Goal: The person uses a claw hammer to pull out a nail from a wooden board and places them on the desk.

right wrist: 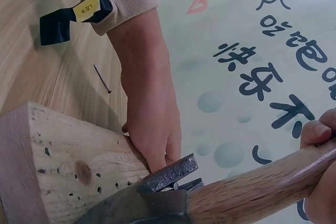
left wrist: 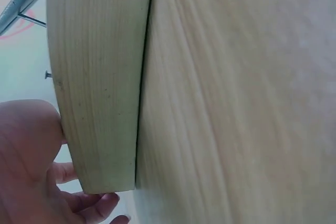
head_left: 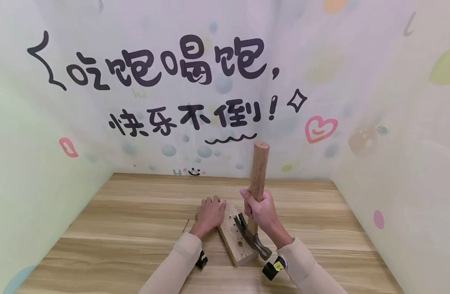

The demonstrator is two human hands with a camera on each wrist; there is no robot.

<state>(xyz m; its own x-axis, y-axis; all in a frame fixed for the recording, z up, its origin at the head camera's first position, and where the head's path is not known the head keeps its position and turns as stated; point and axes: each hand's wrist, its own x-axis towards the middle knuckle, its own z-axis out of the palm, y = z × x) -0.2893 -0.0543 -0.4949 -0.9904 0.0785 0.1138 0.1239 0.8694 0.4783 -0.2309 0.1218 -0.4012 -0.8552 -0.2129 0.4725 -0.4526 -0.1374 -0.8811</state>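
My right hand (head_left: 263,209) grips the wooden handle of a claw hammer (head_left: 259,169), which stands nearly upright with its metal head down on a wooden block (head_left: 231,236). In the right wrist view, the hammer's claw (right wrist: 170,174) straddles a nail (right wrist: 176,186), whose head shows between the two prongs. My left hand (head_left: 211,213) holds the far end of the block, its fingers curled over the end in the left wrist view. Another nail (left wrist: 48,75) sticks out of the block's top face between the left hand and the hammer. Small dark holes and a knot mark that face.
A loose nail (right wrist: 102,80) lies on the wood-grain table (head_left: 111,228), left of the block. Printed cloth walls (head_left: 225,155) enclose the table at the back and both sides. Each wrist wears a black camera (head_left: 273,268).
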